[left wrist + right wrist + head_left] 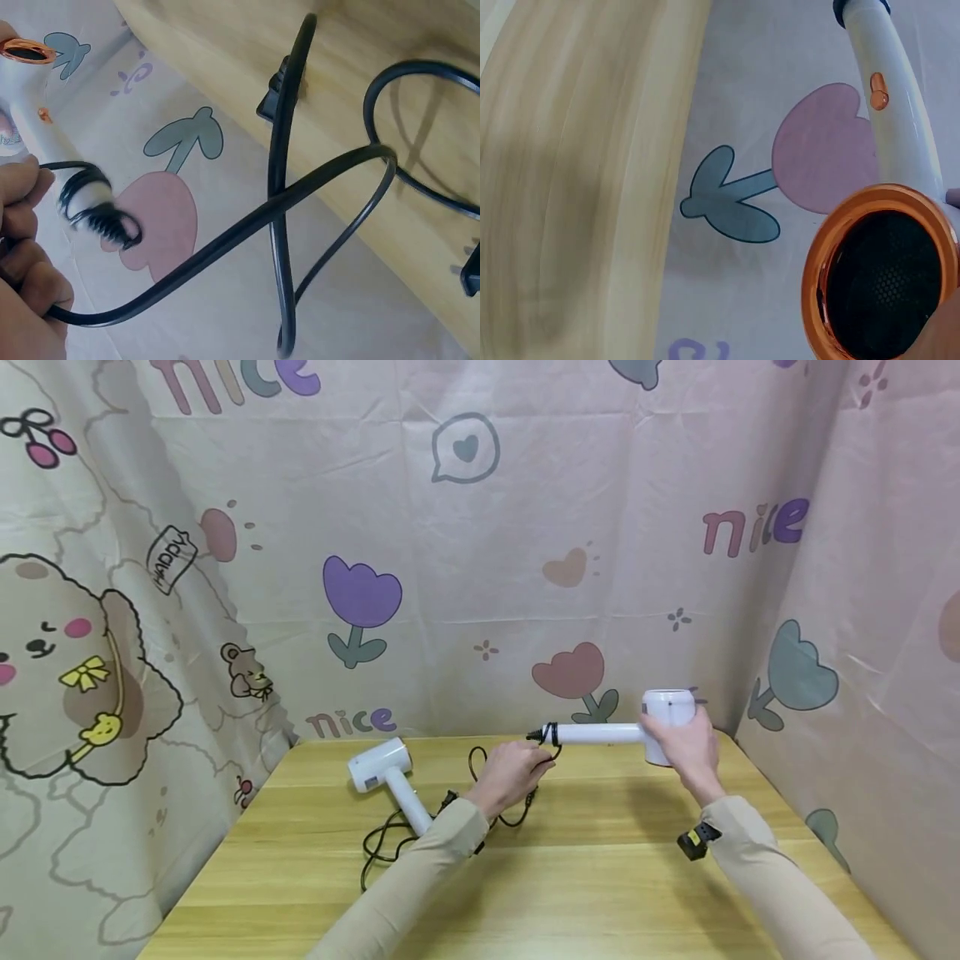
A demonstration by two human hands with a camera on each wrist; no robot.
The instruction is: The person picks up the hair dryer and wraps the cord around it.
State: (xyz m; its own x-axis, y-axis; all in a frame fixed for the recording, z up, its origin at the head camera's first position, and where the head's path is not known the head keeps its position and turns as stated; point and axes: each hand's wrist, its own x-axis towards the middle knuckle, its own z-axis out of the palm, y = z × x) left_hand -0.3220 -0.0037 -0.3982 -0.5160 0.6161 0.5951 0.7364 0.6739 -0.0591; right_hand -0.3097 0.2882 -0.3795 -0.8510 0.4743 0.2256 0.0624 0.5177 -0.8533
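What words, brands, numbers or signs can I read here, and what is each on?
"nice": patterned cloth, top left.
"nice": same cloth, right.
"nice": same cloth, left, above the table.
"HAPPY": sign printed on the cloth's left.
Too small to read: grey label on lying hair dryer; any marks on held hair dryer; yellow marking on black wrist device.
Cut off, unreadable: purple lettering, right-wrist view's bottom edge.

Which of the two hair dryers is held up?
The hair dryer in the right hand, black cord wound round its handle; the other one lies on the table.
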